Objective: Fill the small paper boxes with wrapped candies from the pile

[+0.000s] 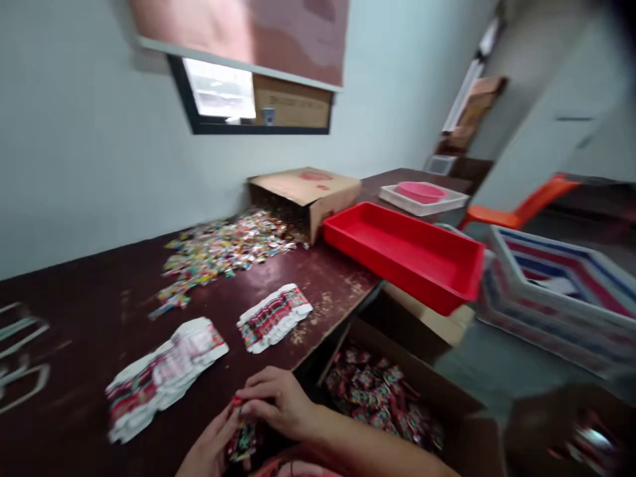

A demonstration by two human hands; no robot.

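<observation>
At the table's near edge, my right hand (281,401) pinches the top of a small printed packet (243,438), dark with green and red patches. My left hand (211,444) grips the same packet along its left side. Two fanned stacks of flat white-and-red wrappers lie on the dark table beyond my hands: a longer stack (163,381) to the left and a shorter stack (275,318) straight ahead. Farther back, a heap of small shiny wrapped sweets (233,245) spreads over the table. The packet's contents are hidden.
A cardboard box (308,185) lies on its side behind the sweets. A red tray (407,248) juts past the table's right edge. Below it, an open carton (462,397) holds many filled packets. A striped woven container (561,278) and orange chair (521,205) stand right.
</observation>
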